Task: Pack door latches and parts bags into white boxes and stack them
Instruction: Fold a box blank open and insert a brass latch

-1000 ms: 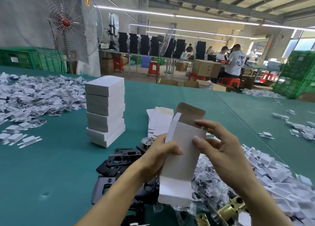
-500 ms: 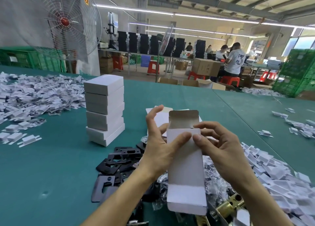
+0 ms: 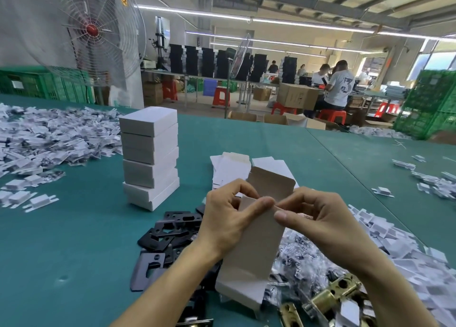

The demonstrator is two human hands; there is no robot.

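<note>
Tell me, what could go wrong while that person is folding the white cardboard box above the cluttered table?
1. The left hand and right hand pinch the open top of the white cardboard box; its brown-lined flap might crease or tear if it is forced.
2. The tall stack of closed white boxes has unevenly aligned layers, so a bump, or another box set on top, could topple it.

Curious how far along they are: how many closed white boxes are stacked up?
6, as best the seams show, all piled in one stack on the green table.
</note>
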